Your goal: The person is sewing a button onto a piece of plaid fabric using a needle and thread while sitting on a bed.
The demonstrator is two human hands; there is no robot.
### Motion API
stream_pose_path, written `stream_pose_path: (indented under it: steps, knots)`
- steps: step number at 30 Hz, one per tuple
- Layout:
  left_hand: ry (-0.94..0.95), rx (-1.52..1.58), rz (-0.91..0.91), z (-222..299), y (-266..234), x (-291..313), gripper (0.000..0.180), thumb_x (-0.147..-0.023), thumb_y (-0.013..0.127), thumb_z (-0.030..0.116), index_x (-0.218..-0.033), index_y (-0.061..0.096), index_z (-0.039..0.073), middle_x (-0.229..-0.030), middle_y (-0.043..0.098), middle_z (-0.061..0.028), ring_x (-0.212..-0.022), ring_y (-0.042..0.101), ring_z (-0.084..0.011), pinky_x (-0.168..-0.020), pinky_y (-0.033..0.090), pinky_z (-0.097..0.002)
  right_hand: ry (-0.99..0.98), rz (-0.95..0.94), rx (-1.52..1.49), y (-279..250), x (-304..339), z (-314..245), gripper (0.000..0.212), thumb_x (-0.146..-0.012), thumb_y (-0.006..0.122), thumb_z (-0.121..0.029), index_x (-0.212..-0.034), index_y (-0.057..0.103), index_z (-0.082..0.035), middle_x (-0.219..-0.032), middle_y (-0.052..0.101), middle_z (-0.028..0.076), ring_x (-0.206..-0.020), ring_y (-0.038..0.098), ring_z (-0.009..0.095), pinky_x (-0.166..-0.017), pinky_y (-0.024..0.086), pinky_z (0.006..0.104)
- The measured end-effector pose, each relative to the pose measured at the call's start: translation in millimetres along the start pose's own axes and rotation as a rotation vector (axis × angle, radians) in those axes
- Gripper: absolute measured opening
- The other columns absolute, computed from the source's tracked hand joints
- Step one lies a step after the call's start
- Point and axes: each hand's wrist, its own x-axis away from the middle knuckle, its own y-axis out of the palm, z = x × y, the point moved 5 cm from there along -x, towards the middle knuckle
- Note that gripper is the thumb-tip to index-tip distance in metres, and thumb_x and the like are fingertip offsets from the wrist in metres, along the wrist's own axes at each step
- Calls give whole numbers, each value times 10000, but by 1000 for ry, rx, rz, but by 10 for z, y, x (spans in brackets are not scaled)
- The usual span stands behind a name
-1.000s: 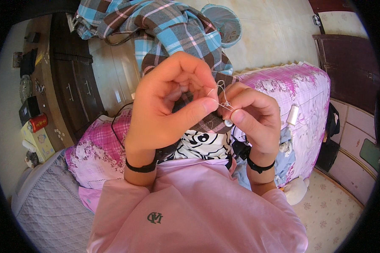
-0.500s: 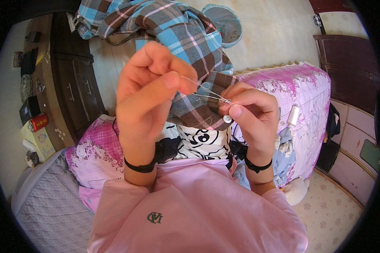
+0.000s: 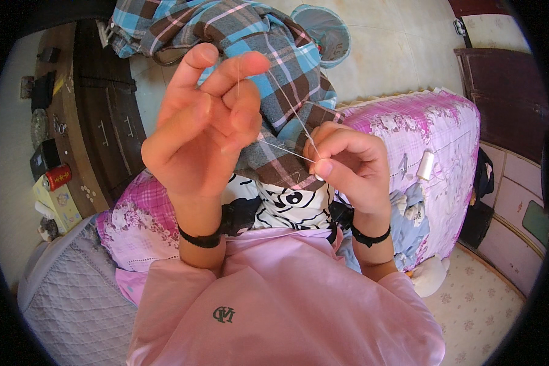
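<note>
My left hand [image 3: 204,122] is raised, its index finger stretched out and the other fingers partly curled. White thread [image 3: 291,104] loops over its fingers, and two strands run taut toward my right hand [image 3: 351,161]. Between thumb and index finger, my right hand pinches the thread at the edge of the plaid shirt [image 3: 274,161]. A small white button [image 3: 319,177] peeks out under the right thumb. Grey, brown and blue, the shirt drapes from my lap away over the far side. No needle can be made out.
A white thread spool [image 3: 426,166] and small scissors [image 3: 403,163] lie on the pink flowered cloth [image 3: 448,131] at right, near crumpled blue fabric [image 3: 409,229]. A blue bin [image 3: 326,36] stands beyond. At left, a dark cabinet [image 3: 104,110] bears a red can [image 3: 56,177] and a tissue box [image 3: 61,204].
My left hand has gone from a pinch to spread fingers, moving up and left and widening the thread loop. My right hand has shifted slightly left and down.
</note>
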Motion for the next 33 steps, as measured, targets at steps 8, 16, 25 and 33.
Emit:
stream_pose_path:
  steps: [8,16,25,33]
  knots:
    - [164,75,-87,49,-103,-16,413,-929,510,46,-1341,481,58,-1331,554,-168,-899,514,-196,-736,427,-320,3,-79,44,38,-4,20,40,-874,671,63,-905,669,39,-876,636,76,-803,577,130,-718,434,269]
    - [243,187,-12,105,-166,-5,352,-922,498,6,-1267,513,75,-1334,545,-147,-896,503,-181,-724,420,-306,28,-122,43,51,-11,42,43,-865,671,61,-895,667,31,-868,635,69,-793,565,124,-710,426,271]
    - [264,187,74,154,-250,-3,291,-956,496,16,-1241,516,71,-1235,571,-152,-805,503,-160,-610,422,-267,-1,-153,33,25,-6,62,30,-861,698,23,-863,668,24,-864,631,80,-782,567,154,-705,421,286]
    - [165,-20,81,109,-72,19,206,-992,464,-10,-1170,509,82,-1030,574,-51,-671,451,-102,-533,363,-227,25,-102,3,183,-185,118,139,-889,676,18,-1018,628,9,-959,686,87,-937,642,150,-843,502,292]
